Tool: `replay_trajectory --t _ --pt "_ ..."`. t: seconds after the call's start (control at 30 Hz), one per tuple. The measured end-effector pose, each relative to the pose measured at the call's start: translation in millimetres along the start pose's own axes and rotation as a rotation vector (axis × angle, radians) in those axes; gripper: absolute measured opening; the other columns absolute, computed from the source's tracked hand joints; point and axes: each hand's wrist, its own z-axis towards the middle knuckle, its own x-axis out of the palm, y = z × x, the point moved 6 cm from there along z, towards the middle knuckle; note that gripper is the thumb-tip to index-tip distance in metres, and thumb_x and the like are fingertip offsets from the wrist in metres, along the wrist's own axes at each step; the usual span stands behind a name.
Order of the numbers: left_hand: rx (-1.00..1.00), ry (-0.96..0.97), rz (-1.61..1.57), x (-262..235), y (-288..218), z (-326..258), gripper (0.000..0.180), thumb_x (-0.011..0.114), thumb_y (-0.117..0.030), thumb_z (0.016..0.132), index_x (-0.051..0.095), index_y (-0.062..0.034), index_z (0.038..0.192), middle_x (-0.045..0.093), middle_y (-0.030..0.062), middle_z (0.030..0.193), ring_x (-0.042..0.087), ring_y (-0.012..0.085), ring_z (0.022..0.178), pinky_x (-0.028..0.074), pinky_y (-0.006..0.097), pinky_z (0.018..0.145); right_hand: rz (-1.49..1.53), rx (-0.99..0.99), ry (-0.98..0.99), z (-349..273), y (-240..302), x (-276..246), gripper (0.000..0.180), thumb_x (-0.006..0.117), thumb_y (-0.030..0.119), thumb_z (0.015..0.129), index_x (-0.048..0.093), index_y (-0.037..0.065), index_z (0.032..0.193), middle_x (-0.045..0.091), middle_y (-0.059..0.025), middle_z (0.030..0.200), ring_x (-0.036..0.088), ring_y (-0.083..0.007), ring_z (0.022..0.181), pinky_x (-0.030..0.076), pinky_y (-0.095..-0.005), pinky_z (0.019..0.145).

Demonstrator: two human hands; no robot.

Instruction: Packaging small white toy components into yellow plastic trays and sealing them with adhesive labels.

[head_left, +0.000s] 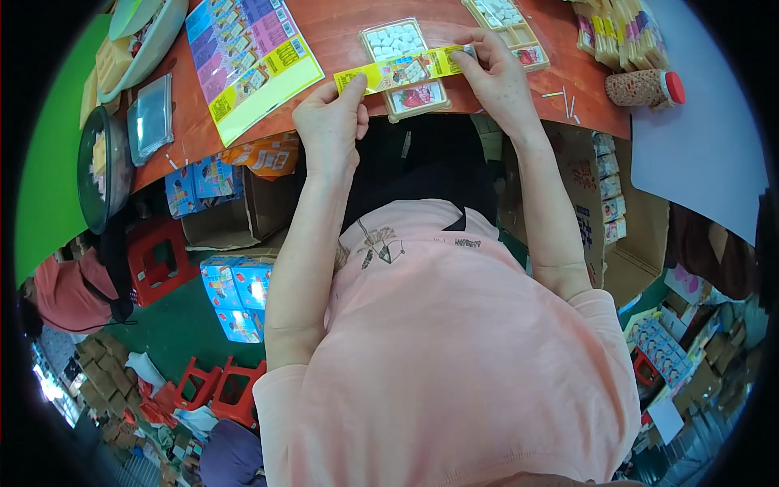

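A yellow printed label strip is stretched level between my two hands. My left hand pinches its left end, and the right end is gripped between thumb and fingers of my right hand. Just beneath the strip lies a small tray with white pieces in its far compartment and a strawberry picture in the near one. The strip covers the tray's middle; I cannot tell whether it touches. Beyond my right hand sits a second tray of the same kind, partly hidden by my fingers.
A sheet of printed labels lies left on the red table. Clear plastic cases and a dark bowl are at the left edge. Packed trays, a red-lidded jar and white sticks lie right. Cartons stand below.
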Motion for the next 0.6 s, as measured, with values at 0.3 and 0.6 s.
replay_trajectory --t 0.3,0.6 --pt "0.147 0.024 0.520 -2.7 -4.0 5.3 0.017 0.070 -0.012 0.088 0.070 0.0048 0.086 0.058 0.0077 0.057 0.054 0.0155 0.046 0.043 0.033 0.046 -0.323 -0.149 0.040 2.3 6.3 8.4 0.019 0.060 0.010 0.096 0.066 0.014 0.113 0.064 -0.0033 0.082 0.059 -0.0111 0.076 0.048 -0.0265 0.067" --pt "0.531 -0.108 0.677 -15.8 5.1 -38.5 0.015 0.070 -0.010 0.086 0.070 0.0043 0.089 0.065 0.0139 0.078 0.063 0.0241 0.066 0.048 0.038 0.060 -0.675 -0.311 0.096 -36.0 32.8 22.5 0.029 0.060 0.012 0.091 0.070 0.025 0.114 0.062 -0.0063 0.093 0.067 -0.0275 0.080 0.054 -0.0380 0.067"
